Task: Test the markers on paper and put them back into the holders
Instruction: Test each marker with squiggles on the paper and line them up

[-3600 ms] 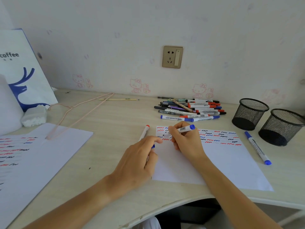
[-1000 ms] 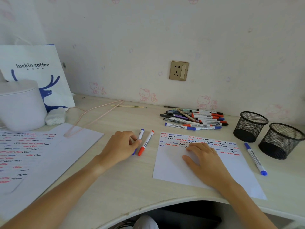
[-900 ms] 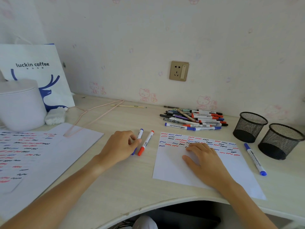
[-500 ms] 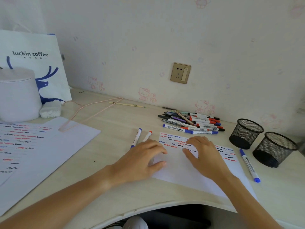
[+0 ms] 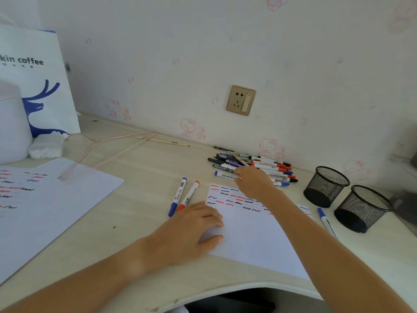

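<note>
Head view, blue marker point(image 5: 177, 196) tilted, cap nearest

right hand point(image 5: 253, 181) on marker pile point(image 5: 266, 167) | left hand point(image 5: 194, 227) flat on paper point(image 5: 255, 236)

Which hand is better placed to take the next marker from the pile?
The right hand: its fingertips already reach the pile of markers. The left hand lies flat, holding the paper down.
</note>
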